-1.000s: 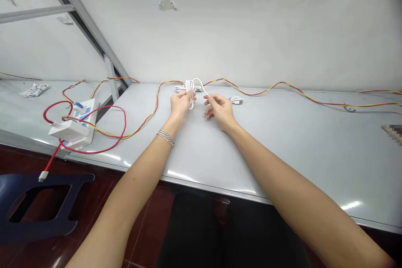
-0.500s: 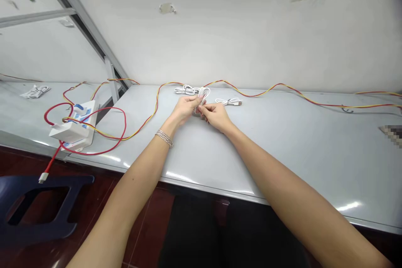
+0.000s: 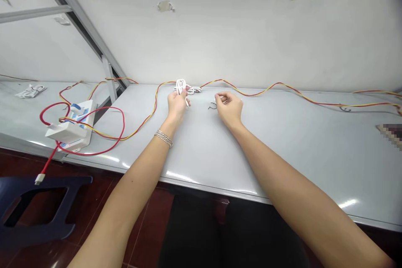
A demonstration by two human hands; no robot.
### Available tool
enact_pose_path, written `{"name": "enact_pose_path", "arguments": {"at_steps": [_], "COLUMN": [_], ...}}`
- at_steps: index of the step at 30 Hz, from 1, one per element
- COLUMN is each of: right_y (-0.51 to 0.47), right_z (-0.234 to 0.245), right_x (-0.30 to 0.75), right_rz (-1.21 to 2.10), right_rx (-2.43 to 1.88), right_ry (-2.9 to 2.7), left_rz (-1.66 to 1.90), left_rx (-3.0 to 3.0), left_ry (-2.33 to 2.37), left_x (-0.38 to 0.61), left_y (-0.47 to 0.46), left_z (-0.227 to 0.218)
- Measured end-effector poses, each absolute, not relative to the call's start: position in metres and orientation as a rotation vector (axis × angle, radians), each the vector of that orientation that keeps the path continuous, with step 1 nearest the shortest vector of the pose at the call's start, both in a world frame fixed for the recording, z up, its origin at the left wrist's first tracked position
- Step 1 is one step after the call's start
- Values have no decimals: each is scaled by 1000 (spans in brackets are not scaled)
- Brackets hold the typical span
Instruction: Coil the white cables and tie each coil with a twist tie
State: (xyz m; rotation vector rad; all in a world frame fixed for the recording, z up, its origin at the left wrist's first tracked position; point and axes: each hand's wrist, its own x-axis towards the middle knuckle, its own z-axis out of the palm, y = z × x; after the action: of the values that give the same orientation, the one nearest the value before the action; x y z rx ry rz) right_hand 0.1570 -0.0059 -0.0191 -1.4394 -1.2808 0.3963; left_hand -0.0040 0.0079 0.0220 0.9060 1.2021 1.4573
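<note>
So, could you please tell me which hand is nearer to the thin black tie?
The right hand, just to the right of the thin black tie. The left hand is farther off, on the tie's left, holding a coiled white cable.

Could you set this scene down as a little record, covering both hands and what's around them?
Left hand: gripping a coiled white cable
Right hand: fingertips together beside a thin black strand; whether it is held, I can't tell
Behind left hand: another white cable bundle on the grey table
Along the wall: red-and-yellow wire
Person's left: white power strip
Left wrist: silvery bracelet
</note>
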Motion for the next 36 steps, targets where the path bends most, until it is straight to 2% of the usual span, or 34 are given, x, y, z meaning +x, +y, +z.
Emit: {"name": "enact_pose_path", "arguments": {"at_steps": [13, 26, 36], "right_y": [-19, -12, -17], "right_z": [-17, -25, -24], "right_x": [144, 139, 133], "right_rz": [293, 367, 479], "right_rx": [-1856, -1148, -972], "right_ry": [-1770, -1428, -1410], "left_rz": [1205, 985, 915], "left_rx": [772, 1105, 1235], "left_ry": [1102, 1249, 1148], "left_x": [-3, -6, -8], "left_y": [1, 5, 5], "left_z": [34, 17, 15]}}
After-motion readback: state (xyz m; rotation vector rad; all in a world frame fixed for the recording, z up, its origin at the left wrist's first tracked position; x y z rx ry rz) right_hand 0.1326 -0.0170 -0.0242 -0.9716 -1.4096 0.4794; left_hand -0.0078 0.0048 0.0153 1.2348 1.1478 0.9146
